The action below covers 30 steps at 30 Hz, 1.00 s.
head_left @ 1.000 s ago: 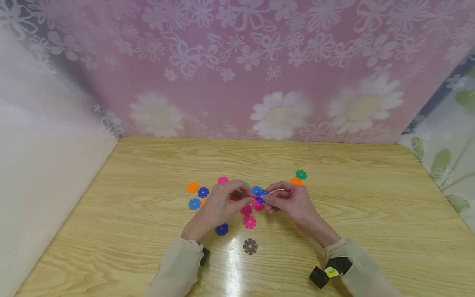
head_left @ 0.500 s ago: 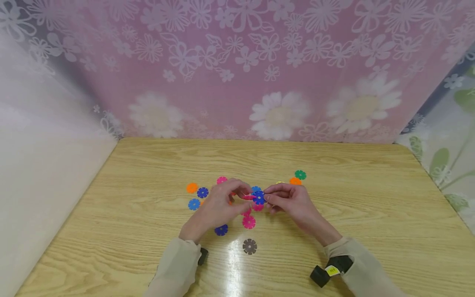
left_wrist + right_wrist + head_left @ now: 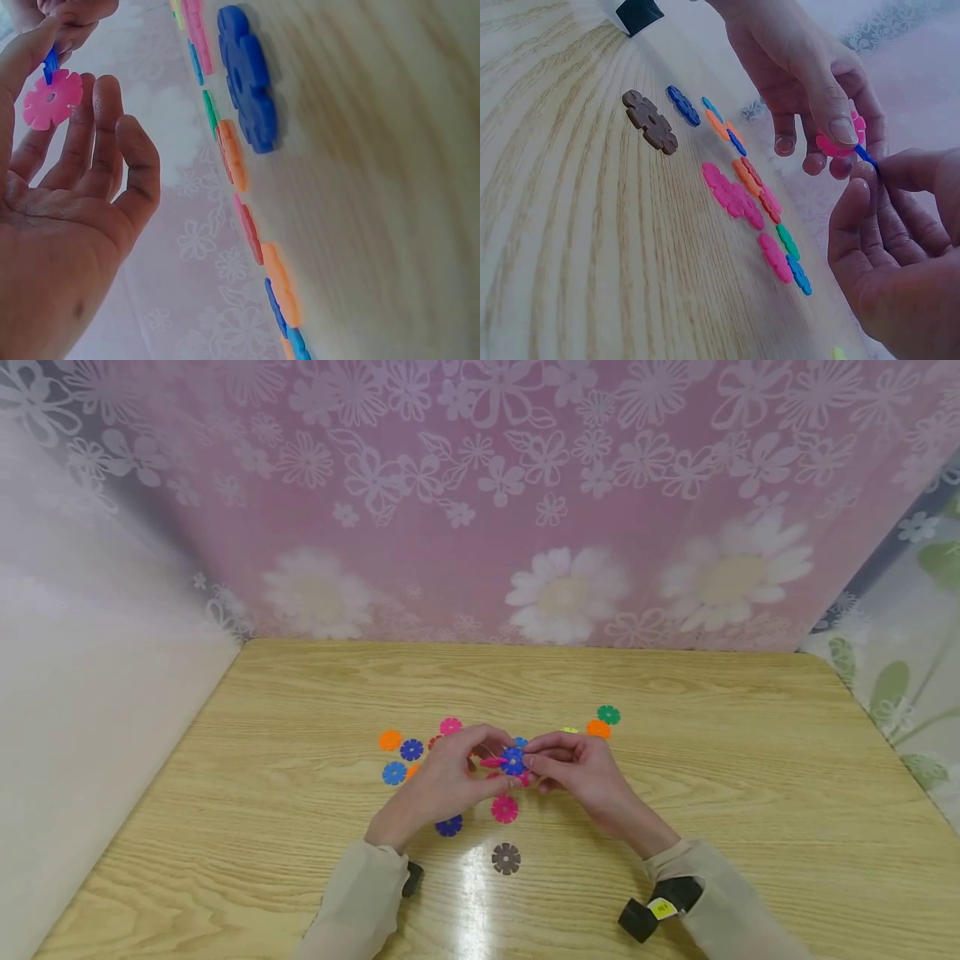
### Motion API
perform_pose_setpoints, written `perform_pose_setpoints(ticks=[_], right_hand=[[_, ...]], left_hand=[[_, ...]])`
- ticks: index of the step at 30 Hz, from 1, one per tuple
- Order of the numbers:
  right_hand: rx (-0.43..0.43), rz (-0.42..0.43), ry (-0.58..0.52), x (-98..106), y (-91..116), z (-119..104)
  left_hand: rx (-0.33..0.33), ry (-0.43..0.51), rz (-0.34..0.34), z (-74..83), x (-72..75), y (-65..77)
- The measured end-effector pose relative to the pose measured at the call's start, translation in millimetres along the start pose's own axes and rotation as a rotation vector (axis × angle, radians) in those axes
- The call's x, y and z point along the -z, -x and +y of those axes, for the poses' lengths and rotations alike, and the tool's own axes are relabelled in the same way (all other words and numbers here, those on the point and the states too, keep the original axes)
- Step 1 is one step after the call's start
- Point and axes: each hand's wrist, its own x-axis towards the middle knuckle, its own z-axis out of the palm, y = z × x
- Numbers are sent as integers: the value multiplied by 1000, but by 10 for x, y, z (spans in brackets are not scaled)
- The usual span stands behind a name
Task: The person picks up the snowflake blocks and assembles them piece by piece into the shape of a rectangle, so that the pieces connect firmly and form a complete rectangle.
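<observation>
Both hands meet over the middle of the table, above scattered plastic flower-shaped discs with notched rims. My left hand [image 3: 465, 772] curls its thumb and fingers at a pink flower disc [image 3: 52, 99], which stands nearly edge-on in the head view. From the right, my right hand [image 3: 581, 772] pinches a blue flower disc [image 3: 513, 762] between thumb and forefinger. The blue disc joins the pink one at its rim, at a cross angle. In the right wrist view, the left thumb lies over the pink disc, hiding part of it.
A brown disc [image 3: 506, 858] lies nearest on the wooden table [image 3: 300, 860], with a pink disc [image 3: 505, 809] and a dark blue disc [image 3: 448, 824] beyond it. Orange disc [image 3: 390, 740] and others lie at left; a green disc [image 3: 608, 715] lies back right. A patterned curtain [image 3: 420, 568] backs the table.
The blue and pink discs have shifted slightly left together. The blue disc has turned its face more toward the head camera, and the right hand has moved a little left with it.
</observation>
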Motion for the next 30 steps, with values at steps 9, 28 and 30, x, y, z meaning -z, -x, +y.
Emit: perform_pose_setpoints(ticks=[9,28,30], right_hand=[[-3,-1,96,17,-5,-7],[254,-52,861,170,-123,97],[271,-61,885,165,-136,106]], left_hand=[[66,15,8,-63,36,26],[80,-31,52,-80,227,83],[78,-33,46,-96,230,80]])
